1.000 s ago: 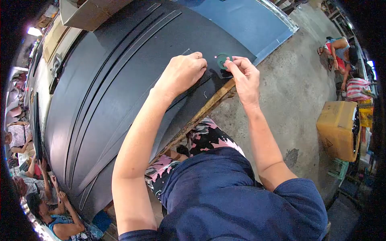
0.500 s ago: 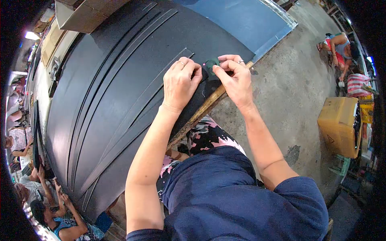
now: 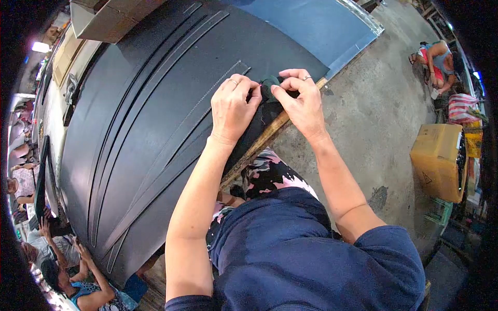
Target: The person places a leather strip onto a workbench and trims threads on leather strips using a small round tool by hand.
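My left hand (image 3: pixel 232 106) is closed in a pinch near the table's front edge. What its fingertips hold, if anything, is too small and dark to make out. Close to its right, my right hand (image 3: pixel 302 103) pinches a small rounded dark green piece (image 3: pixel 269 87) between thumb and fingers. The green piece lies between both sets of fingertips. Just left of my left hand, a black strip with light edge stitching (image 3: pixel 207 96) stretches across the table. Another dark strip (image 3: pixel 150 194) runs from beneath my left forearm toward the lower left.
Several long black strips (image 3: pixel 155 78) lie on the black tabletop (image 3: pixel 78 155), which has a wooden edge (image 3: pixel 270 129). A cardboard box (image 3: pixel 111 20) stands at the back; another carton (image 3: pixel 437 163) is at right. People work at lower left (image 3: pixel 93 290) and far right (image 3: pixel 438 59).
My right hand has shifted slightly left, and the green piece has come closer to my left fingertips and turned. The co-workers' arms at lower left have moved.
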`<state>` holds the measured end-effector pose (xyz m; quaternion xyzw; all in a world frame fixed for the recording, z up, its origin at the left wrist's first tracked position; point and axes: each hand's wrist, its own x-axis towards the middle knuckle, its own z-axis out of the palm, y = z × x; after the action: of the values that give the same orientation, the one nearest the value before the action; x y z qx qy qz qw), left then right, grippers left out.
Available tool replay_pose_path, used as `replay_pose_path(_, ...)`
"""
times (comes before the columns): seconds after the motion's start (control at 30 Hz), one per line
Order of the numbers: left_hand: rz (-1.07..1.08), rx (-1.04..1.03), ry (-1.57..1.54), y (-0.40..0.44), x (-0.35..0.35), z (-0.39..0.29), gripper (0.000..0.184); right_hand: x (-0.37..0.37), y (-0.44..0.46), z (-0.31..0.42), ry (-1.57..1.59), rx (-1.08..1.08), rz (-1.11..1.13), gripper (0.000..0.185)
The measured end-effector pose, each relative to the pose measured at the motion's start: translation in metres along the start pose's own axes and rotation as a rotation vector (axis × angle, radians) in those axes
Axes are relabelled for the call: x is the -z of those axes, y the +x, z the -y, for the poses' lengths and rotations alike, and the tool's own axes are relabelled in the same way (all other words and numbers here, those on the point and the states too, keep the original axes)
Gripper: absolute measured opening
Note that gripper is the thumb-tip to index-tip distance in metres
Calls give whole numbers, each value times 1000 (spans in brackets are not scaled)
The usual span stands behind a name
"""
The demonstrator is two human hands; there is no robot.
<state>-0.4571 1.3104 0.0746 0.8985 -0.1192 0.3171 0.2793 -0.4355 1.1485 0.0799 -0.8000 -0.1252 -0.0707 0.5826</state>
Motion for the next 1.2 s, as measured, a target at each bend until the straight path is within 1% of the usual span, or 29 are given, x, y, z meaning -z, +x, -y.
replay_pose_path(0.2,17,36,14,-1,2,-1,10,1,-1,5,-29,-27,8,19)
replay_pose_path(0.3,5,21,17,-1,2,0,10,1,-1,3,53,-50,-9,19)
replay_pose_path(0.4,13,60,-33,-2,2,1,10,4,1,-3,34,-35,-13,18)
replay_pose_path(0.5,15,110,-90,-3,4,-1,9,4,0,2,57,-73,17,19)
replay_pose_path(0.9,16,109,-94,-2,4,-1,9,1,1,1,-63,5,23,19)
replay_pose_path(1.0,22,113,-92,-3,4,0,9,-1,1,0,-27,1,14,19)
replay_pose_path(1.2,17,103,-70,-3,5,0,9,-1,2,-1,-75,25,22,19)
